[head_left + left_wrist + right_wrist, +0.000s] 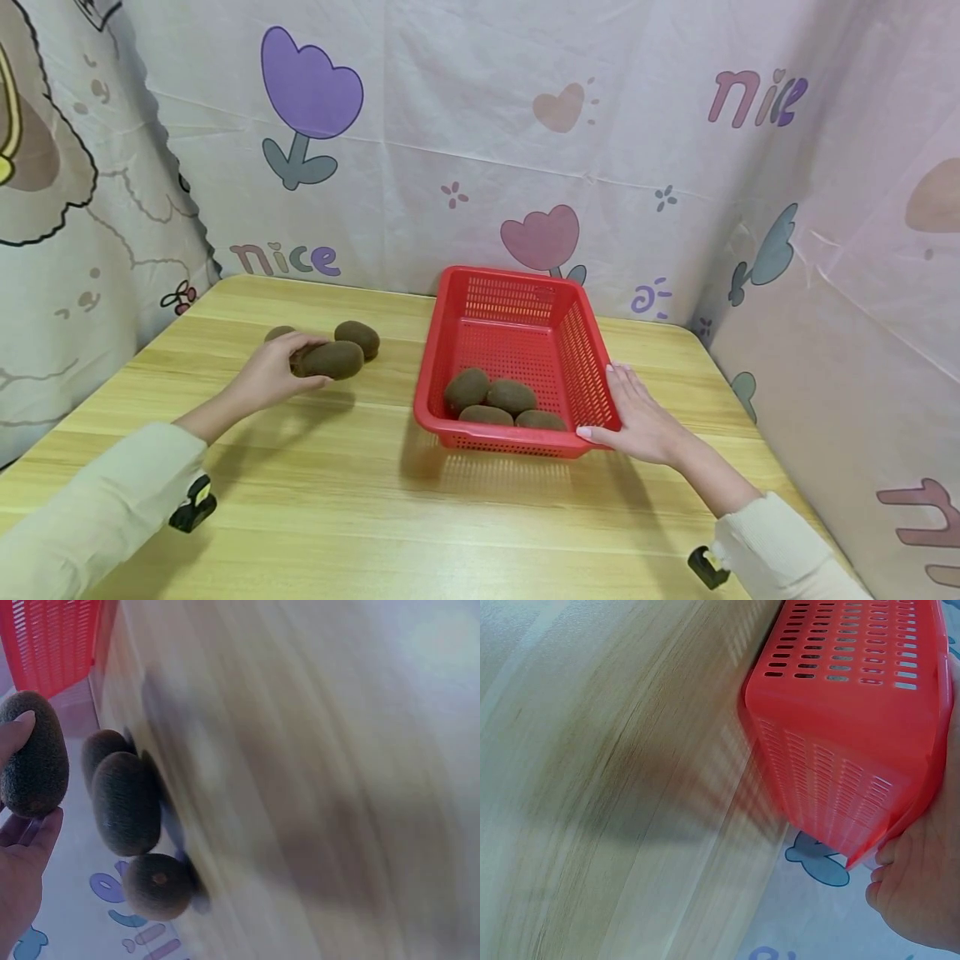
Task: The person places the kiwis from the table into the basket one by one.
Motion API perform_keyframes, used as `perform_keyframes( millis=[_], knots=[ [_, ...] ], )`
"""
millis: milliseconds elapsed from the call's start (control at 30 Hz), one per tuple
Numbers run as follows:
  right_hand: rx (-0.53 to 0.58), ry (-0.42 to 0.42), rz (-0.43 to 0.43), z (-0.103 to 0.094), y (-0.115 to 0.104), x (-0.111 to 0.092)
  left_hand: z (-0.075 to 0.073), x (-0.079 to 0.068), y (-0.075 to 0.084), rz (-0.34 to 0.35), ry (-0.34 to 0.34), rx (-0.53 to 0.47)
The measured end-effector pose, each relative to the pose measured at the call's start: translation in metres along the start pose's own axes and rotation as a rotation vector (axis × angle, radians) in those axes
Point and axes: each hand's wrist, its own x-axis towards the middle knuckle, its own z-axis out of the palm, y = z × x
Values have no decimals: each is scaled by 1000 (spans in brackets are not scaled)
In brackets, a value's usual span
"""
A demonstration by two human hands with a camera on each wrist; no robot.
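My left hand (281, 367) holds a brown kiwi (335, 360) between thumb and fingers, raised above the left part of the table. In the left wrist view that kiwi (36, 757) is at the left edge, thumb on its side. Three other kiwis lie close together below it, among them a long one (126, 802) and one end-on (157, 886); the left hand partly covers this group in the head view. A red plastic basket (427, 367) stands right of them. My right hand (645, 417) grips its front right corner, thumb on the front rim and fingers along the right side.
Several kiwis (512, 396) lie inside the basket, at its near end. The wooden table (337, 517) runs back to a patterned cloth (420, 125) behind the basket. More cloth hangs at the left and right sides.
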Motion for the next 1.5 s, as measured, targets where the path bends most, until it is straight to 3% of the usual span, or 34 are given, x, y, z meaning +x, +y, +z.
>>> perform_keyframes(
  millis=[733, 1033, 1500],
  knots=[
    [2, 0, 0, 0, 1, 0, 11, 49, 49, 66, 27, -91],
    [4, -3, 5, 0, 1, 0, 28, 66, 71, 103, 32, -185],
    [13, 6, -5, 0, 1, 1, 57, 100, 108, 40, -59, -184]
  ],
)
